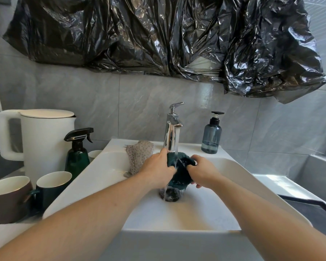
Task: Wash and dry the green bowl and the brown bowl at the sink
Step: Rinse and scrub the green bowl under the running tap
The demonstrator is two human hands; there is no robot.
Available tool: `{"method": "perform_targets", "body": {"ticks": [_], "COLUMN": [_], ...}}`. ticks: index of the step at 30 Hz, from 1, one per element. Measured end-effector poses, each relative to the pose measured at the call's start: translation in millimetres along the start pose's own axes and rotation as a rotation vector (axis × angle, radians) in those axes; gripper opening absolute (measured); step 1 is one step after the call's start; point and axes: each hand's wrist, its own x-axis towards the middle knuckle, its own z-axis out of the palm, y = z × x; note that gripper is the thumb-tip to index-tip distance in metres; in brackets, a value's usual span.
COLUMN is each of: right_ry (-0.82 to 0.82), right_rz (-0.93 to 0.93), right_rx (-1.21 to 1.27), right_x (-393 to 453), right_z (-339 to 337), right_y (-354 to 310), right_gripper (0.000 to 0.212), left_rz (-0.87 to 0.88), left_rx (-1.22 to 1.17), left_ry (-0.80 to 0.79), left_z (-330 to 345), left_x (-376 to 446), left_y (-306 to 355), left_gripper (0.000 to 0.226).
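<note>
Home bathroom: white washbasin (109, 166), chrome tap (172, 127) running, grey wall tiles (83, 95), soap pump bottle (212, 134).

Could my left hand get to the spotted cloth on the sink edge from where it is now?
Probably yes. The left hand grips the green bowl under the tap right beside the spotted cloth, nothing between, but it must loosen its grip first.

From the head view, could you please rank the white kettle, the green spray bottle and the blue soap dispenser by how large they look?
1. white kettle
2. green spray bottle
3. blue soap dispenser
The bottle stands nearer the camera than the dispenser, so that order is unsure.
</note>
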Motion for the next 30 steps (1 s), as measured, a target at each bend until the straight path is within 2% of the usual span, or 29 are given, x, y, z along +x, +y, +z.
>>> {"method": "perform_targets", "body": {"ticks": [3, 8, 11, 18, 20, 22, 25, 30], "right_ry": [0.013, 0.129, 0.135, 0.071, 0.033, -0.008, 0.029, 0.152], "right_rz": [-0.099, -0.228, -0.271, -0.278, -0.243, -0.198, -0.175, -0.248], "right_rx": [0.0, 0.02, 0.084, 0.122, 0.115, 0.153, 0.098, -0.137], "right_x": [-2.1, -5.2, -5.2, -7.4, -7.0, -7.1, -7.9, -5.5], "right_z": [0.5, 1.5, 2.4, 5.9, 5.7, 5.7, 4.8, 3.2], "right_y": [-2.8, -6.2, -7.7, -10.6, -10.7, -10.9, -10.8, -10.1], "right_gripper": [0.029, 0.02, 0.019, 0.036, 0.04, 0.033, 0.024, 0.02], "left_rz": [-0.033, -0.11, -0.165, -0.343, -0.398, -0.469, -0.468, -0.284], "left_rx": [-0.011, -0.077, -0.143, -0.396, -0.545, -0.631, -0.58, -0.308], "left_ry": [-0.016, 0.008, 0.052, 0.172, 0.159, 0.117, 0.029, -0.051], "left_z": [1.3, 0.0, -0.8, -3.3, -5.2, -7.7, -7.4, -3.2], "left_x": [3.9, 8.7, 10.5, 16.2, 13.1, 10.2, 8.3, 5.8], "left_y": [-7.0, -8.7, -8.7, -7.8, -2.4, 1.9, 2.6, -1.8], "left_gripper": [0.049, 0.047, 0.047, 0.044, 0.04, 0.037, 0.032, 0.029]}}
